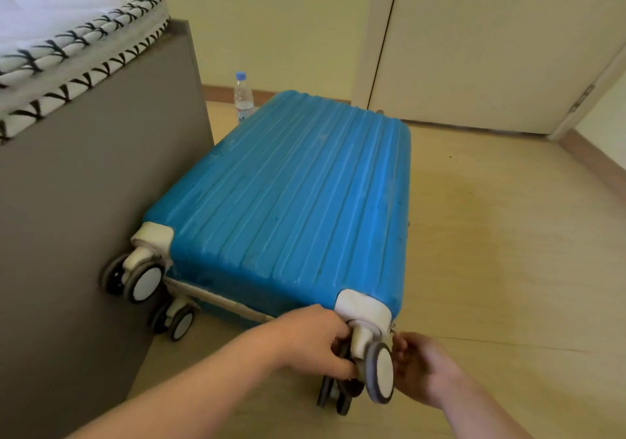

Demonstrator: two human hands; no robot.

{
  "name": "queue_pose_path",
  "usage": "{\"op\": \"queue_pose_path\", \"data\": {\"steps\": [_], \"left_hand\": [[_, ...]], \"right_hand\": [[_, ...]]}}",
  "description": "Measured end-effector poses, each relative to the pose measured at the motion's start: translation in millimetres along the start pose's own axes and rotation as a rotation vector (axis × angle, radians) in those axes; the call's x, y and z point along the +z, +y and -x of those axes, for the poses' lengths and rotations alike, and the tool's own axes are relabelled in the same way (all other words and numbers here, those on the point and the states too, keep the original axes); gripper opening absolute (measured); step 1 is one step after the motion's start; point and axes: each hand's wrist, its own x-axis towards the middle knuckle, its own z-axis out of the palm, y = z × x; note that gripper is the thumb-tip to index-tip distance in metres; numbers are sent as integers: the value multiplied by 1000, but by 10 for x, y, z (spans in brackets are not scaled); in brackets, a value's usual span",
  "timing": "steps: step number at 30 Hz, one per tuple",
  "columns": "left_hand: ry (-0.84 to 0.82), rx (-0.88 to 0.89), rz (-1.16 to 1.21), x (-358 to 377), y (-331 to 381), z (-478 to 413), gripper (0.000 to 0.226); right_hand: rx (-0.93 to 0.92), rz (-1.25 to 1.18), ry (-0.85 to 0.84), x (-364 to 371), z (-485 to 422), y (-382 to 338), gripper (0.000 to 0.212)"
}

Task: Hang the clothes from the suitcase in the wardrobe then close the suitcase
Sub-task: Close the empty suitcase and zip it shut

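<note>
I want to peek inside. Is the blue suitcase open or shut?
Shut. The blue ribbed hard-shell suitcase lies flat, halves together, nothing inside showing. Whether it's zipped, cannot tell.

The suitcase is bright blue and ribbed lengthwise, with white corner caps and grey wheels with white discs. At left, the bed base is plain grey-brown. At upper left, the mattress is white, edged with black Y-shaped stitching. The bottle is clear with a blue cap. The wall is pale yellow, the door cream, the floor beige and the skirting brown.

The suitcase hides the base of the bottle; the bed is cropped.
</note>
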Motion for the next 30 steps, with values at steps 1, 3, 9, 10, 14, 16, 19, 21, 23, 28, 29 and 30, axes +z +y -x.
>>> {"op": "queue_pose_path", "data": {"steps": [1,3,9,10,14,16,19,21,23,28,29,30], "left_hand": [[-27,-26,-133,-73,29,36,32],[-22,-89,-367,-244,140,93,37],[824,-141,-472,-243,539,-147,29],[738,-198,-479,-172,600,-237,46],[467,-384,-515,78,646,-483,82],[522,-340,-511,101,618,-488,81],[515,-298,-480,124,605,-403,77],[509,-268,-509,111,606,-355,71],[501,-236,-528,116,611,-316,64],[430,-155,-529,130,605,-153,51],[410,-137,-530,139,610,-111,48],[388,-120,-529,154,623,-63,44]], "right_hand": [[0,61,4,18,27,28,39],[4,132,8,43,66,68,38],[-9,232,13,91,168,114,39],[-18,246,19,95,175,123,41],[-49,254,41,116,213,129,43],[-56,217,41,105,205,109,44],[-49,100,18,63,188,108,50],[-38,-5,-2,67,195,87,43],[-41,-61,-19,55,186,55,35],[-83,-92,-21,32,181,31,31],[-89,-93,-12,21,184,20,31],[-94,-93,-5,12,200,12,30]]}}
